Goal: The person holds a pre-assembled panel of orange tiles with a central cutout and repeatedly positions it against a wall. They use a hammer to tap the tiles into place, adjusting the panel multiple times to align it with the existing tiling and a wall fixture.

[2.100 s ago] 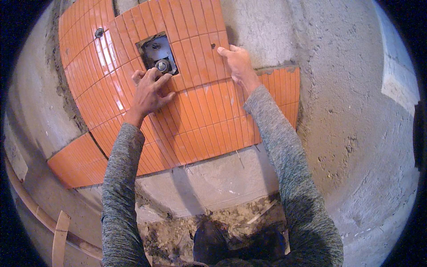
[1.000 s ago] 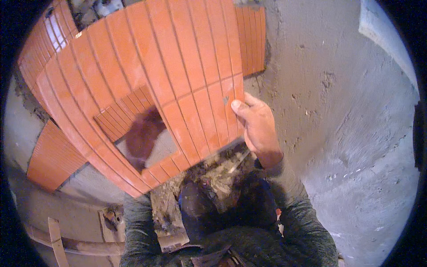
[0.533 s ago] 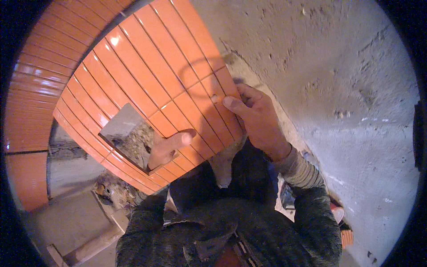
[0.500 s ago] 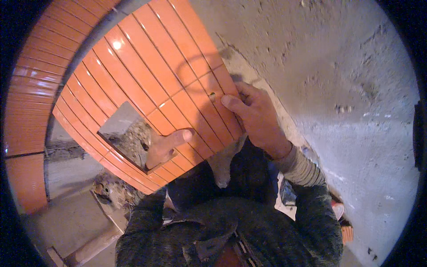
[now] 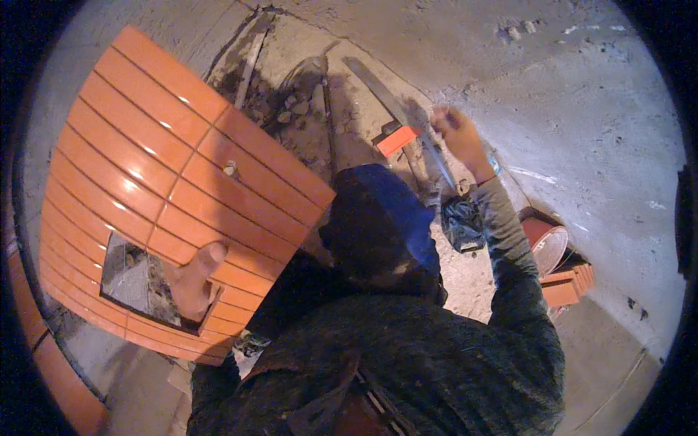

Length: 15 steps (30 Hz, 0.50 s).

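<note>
My left hand (image 5: 195, 280) grips a large glossy orange tile panel (image 5: 182, 178) scored with dark parallel lines. It reaches through a rectangular cut-out, the thumb lying on the front face and the other fingers hidden behind. A small round hole shows higher on the panel, which is tilted at the left. My right hand (image 5: 462, 142) is off the panel, out to the right beside the grey wall. Its fingers are loosely bent and partly apart, with nothing visible in them. Just left of it, a small orange tile piece (image 5: 398, 141) lies on the floor.
A long flat bar (image 5: 374, 87) lies beyond the small piece. Dark rubble (image 5: 294, 109) is heaped at the far middle. Under my right forearm sits a black plastic bag (image 5: 463, 221). A reddish bucket (image 5: 549, 243) and stacked orange tiles (image 5: 563, 287) stand by the right wall (image 5: 589, 167).
My right hand has let go of the panel's edge and moved right. The panel, still in my left hand, has swung left and lower in view, uncovering the floor and small tile piece.
</note>
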Tool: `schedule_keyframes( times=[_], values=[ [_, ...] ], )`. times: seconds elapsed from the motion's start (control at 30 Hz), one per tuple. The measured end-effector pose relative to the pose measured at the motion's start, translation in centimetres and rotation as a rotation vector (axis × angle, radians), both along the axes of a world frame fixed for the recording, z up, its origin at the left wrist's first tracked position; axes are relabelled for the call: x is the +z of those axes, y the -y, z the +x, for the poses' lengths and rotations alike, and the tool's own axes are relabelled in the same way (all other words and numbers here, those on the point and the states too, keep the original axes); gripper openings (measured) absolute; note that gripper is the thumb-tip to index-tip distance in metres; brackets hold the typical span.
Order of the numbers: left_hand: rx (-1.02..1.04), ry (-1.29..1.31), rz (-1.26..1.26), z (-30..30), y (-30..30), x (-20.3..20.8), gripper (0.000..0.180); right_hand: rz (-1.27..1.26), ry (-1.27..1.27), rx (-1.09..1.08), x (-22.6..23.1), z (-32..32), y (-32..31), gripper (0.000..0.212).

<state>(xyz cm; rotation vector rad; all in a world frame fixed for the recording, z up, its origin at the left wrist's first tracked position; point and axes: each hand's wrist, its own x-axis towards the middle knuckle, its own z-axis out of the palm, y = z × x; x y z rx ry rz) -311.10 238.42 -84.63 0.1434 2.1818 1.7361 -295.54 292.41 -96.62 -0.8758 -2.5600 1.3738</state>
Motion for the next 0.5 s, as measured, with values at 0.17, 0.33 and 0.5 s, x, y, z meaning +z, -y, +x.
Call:
schedule_keyframes(
  times=[0.17,0.33,0.5],
  values=[
    [-0.037,-0.021,-0.039,5.7,1.8,2.8,0.025,0.168,0.322,0.133,-8.7,7.7,3.1,0.041],
    [-0.156,0.094,0.038,6.8,-2.3,4.2,0.019,0.075,0.307,0.251,-12.1,11.8,7.3,0.042],
    [-0.094,0.191,0.083,8.6,-3.0,4.8,0.021,0.053,0.509,0.173,-11.3,16.6,11.4,0.042]
  ],
)
